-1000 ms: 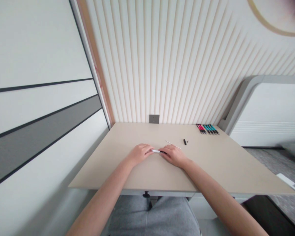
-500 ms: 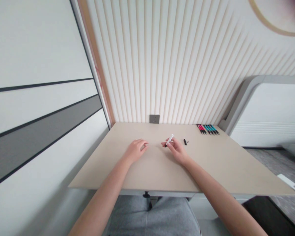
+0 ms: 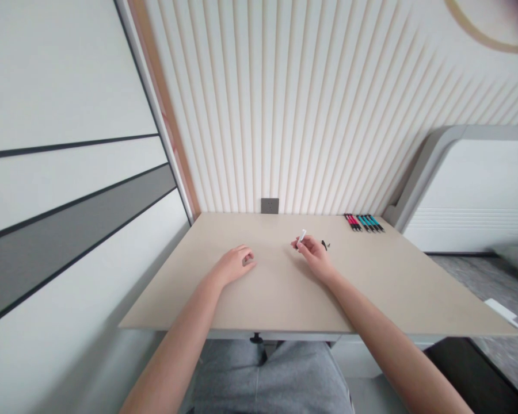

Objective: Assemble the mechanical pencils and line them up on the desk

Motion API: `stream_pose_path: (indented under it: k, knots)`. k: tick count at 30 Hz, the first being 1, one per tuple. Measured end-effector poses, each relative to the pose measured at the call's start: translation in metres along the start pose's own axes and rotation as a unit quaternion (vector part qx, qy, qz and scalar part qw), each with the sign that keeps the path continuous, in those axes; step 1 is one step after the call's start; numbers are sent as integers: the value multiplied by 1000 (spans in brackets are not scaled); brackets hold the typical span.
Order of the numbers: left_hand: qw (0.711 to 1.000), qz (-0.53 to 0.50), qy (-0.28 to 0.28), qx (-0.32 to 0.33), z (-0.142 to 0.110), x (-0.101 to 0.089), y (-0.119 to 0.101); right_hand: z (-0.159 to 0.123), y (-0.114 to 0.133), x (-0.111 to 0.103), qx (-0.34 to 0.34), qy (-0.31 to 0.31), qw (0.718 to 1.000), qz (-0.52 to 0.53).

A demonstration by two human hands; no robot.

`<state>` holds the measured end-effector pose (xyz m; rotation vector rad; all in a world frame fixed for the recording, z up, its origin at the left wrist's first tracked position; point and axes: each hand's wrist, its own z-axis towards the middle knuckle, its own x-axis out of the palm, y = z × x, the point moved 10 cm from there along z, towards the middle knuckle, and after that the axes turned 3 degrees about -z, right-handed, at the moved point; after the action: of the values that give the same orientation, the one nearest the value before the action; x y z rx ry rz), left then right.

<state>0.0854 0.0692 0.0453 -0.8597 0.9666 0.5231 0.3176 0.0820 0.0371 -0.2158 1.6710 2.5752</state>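
1. In front of you is a wide, flat beige tabletop (image 3: 259, 302), and behind it stands a cream wall with vertical ribs (image 3: 285, 115). Below the front edge of the tabletop, your grey trousers (image 3: 263, 379) are visible.
2. Your left hand (image 3: 233, 264) rests on the tabletop, left of the middle. Its grip is released: the fingers curl loosely and they hold nothing that can be seen.
3. Your right hand (image 3: 313, 256) is above the tabletop, right of the middle. Its grip is closed on a slim white plastic piece (image 3: 303, 235), which stands tilted up from the fingertips, well apart from the left hand.
4. Near the far edge, on the right, a row of slim pens with red and teal bodies (image 3: 364, 222) lies side by side.
5. A small black piece (image 3: 324, 245) lies on the tabletop just beside your right hand.
6. A small grey wall socket plate (image 3: 270, 205) sits on the wall, just above the far edge.
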Motion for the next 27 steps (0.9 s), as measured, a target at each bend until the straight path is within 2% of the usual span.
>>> stream_pose_path:
  k: [4, 10, 15, 18, 20, 23, 27]
  knots:
    - [999, 8, -31, 1, 0, -8, -1, -2, 5, 0, -23, -1, 990, -137]
    - [997, -6, -73, 1, 0, -17, 0, -5, 10, 2, -37, 10, 987, -155]
    - [994, -97, -44, 26, 5, -1, -11, -12, 24, 29, -112, 109, 954, -257]
    - [988, -142, -18, 52, 8, 11, -25, -18, 27, 43, -123, 149, 943, -272]
    - [988, -136, -7, 71, 9, 16, -33, -21, 29, 50, -129, 166, 938, -276]
    - [991, -108, -4, 81, 10, 20, -37, -23, 31, 55, -130, 175, 939, -265]
    - [993, -89, 10, 76, 11, 26, -35, -18, 28, 45, -94, 124, 964, -217]
